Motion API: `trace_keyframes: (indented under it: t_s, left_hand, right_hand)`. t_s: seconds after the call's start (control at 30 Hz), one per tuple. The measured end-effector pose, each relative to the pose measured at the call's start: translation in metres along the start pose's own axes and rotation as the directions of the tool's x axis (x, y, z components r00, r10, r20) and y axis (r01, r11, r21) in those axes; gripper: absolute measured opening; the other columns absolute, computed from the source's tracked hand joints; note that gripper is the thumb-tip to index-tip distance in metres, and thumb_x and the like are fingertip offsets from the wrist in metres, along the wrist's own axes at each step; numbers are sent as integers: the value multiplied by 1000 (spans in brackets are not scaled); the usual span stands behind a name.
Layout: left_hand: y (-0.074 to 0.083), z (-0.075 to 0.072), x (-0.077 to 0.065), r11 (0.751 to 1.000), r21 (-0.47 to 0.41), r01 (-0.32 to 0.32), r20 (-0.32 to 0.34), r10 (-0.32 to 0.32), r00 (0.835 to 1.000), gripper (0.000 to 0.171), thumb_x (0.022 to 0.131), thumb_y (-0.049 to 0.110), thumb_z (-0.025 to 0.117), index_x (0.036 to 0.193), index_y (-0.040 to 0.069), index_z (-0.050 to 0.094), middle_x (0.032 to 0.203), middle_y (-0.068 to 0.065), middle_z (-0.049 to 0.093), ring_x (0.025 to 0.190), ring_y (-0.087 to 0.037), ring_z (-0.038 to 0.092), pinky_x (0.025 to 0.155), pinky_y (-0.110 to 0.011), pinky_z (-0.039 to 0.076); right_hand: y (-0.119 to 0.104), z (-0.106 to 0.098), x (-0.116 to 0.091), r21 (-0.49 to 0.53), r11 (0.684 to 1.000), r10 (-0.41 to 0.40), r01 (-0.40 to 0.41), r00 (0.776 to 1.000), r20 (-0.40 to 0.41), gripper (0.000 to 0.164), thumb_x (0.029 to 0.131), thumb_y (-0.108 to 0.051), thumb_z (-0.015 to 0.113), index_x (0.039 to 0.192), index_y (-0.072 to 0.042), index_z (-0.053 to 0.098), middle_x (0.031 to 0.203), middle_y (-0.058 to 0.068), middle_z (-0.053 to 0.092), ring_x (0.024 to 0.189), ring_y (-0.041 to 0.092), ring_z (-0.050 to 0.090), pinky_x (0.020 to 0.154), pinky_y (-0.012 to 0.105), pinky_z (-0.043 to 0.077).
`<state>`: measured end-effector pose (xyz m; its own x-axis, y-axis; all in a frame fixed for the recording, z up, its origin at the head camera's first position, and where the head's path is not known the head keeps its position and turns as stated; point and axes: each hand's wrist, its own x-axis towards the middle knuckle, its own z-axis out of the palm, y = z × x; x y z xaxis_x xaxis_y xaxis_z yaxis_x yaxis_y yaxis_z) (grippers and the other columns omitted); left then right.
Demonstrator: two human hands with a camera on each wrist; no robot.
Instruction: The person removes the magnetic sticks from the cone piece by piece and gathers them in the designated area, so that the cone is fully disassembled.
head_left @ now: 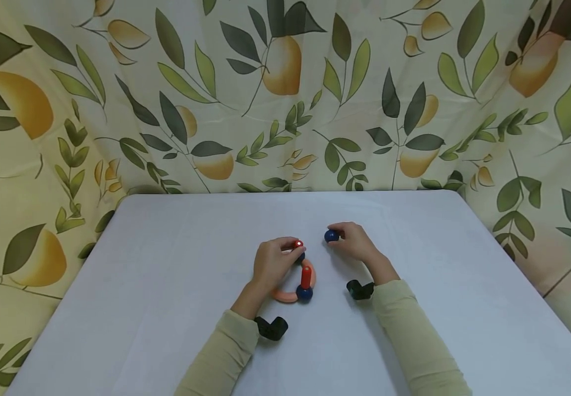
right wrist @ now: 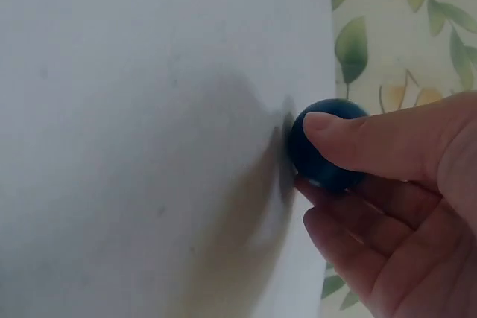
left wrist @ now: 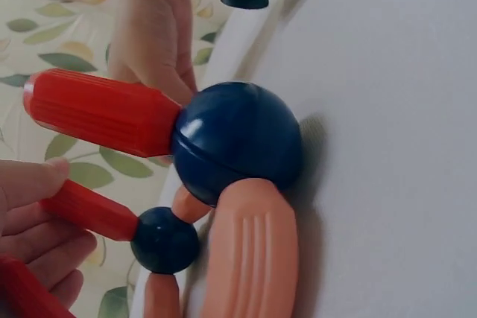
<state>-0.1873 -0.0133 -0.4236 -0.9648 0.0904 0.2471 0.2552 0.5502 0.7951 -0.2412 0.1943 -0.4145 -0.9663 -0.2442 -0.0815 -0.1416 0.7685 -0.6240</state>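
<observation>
On the table, curved peach-coloured rods and blue balls form a ring. From the near blue ball a red ribbed rod stands upright. My left hand pinches another red rod between thumb and fingers; that rod sits on the far blue ball. A third red rod shows at the lower left of the left wrist view; my left hand hides part of the ring. To the right, my right hand holds a loose blue ball between thumb and fingertips, close over the table.
A white cloth covers the table. Black wrist devices, one at the left wrist and one at the right, stick out inward. A curtain printed with leaves and fruit hangs behind the table's far edge.
</observation>
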Motion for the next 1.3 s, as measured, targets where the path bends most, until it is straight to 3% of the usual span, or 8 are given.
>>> trace_keyframes:
  t_s: [0.27, 0.37, 0.47, 0.57, 0.7, 0.83, 1.03, 1.3]
  left_hand:
    - [9, -8, -6, 989, 146, -30, 17, 28, 999, 38, 81, 33, 70, 113, 12, 68, 100, -1, 68, 91, -16, 62, 75, -28, 49]
    - [15, -19, -18, 976, 156, -153, -32, 159, 987, 35, 81, 30, 71, 110, 11, 69, 85, -1, 69, 72, -17, 61, 59, -26, 48]
    - [16, -29, -35, 938, 150, -312, -32, 320, 947, 29, 82, 26, 71, 104, 8, 71, 79, -1, 69, 63, -15, 61, 52, -23, 45]
    - [8, -32, -48, 896, 175, -408, 109, 394, 912, 30, 82, 30, 69, 102, 8, 72, 86, 1, 70, 72, -8, 65, 59, -17, 46]
    - [-4, -26, -53, 892, 209, -402, 346, 316, 883, 28, 83, 37, 67, 96, 12, 72, 63, 10, 61, 56, 1, 53, 51, -14, 38]
    - [-16, -15, -50, 887, 244, -392, 414, 270, 869, 23, 83, 37, 67, 72, 17, 60, 51, 11, 39, 50, -3, 39, 46, -17, 30]
    - [-24, -5, -46, 895, 213, -391, 377, 294, 878, 21, 82, 36, 68, 74, 19, 59, 52, 11, 35, 52, -4, 37, 49, -18, 28]
    - [-15, 8, -46, 936, 233, -263, 211, 216, 953, 25, 79, 36, 72, 87, 12, 71, 52, 12, 39, 51, -3, 38, 45, -18, 26]
  right_hand:
    - [15, -3, 4, -64, 998, -17, 21, 998, 59, 46, 82, 0, 63, 126, 6, 51, 126, 25, 49, 115, 39, 45, 97, 50, 35]
    - [18, -3, 4, -52, 998, -21, 24, 998, 61, 53, 79, -1, 67, 128, 7, 48, 128, 26, 48, 116, 40, 44, 97, 49, 35]
    - [18, -6, -1, -40, 999, -23, 24, 999, 27, 60, 76, -4, 71, 131, 5, 46, 131, 25, 45, 119, 41, 41, 97, 50, 34]
    - [12, -8, -10, -21, 999, -43, 42, 998, -52, 59, 79, -8, 71, 132, 2, 46, 133, 23, 45, 120, 41, 40, 97, 51, 34]
    - [-2, -6, -25, 52, 993, -96, 105, 986, -139, 50, 83, -11, 68, 129, -1, 50, 129, 18, 50, 117, 38, 45, 94, 50, 37]
    - [-14, 2, -42, 99, 967, -227, 235, 970, -91, 44, 82, -12, 70, 122, 1, 56, 121, 16, 57, 112, 32, 52, 92, 48, 40]
    - [-20, 11, -56, 161, 940, -318, 302, 944, 83, 43, 82, -18, 71, 118, 1, 59, 114, 12, 62, 107, 28, 55, 91, 47, 42]
    - [-38, 18, -58, 304, 913, -323, 271, 936, 137, 35, 82, -13, 70, 112, 4, 62, 105, 11, 64, 98, 25, 60, 88, 42, 45]
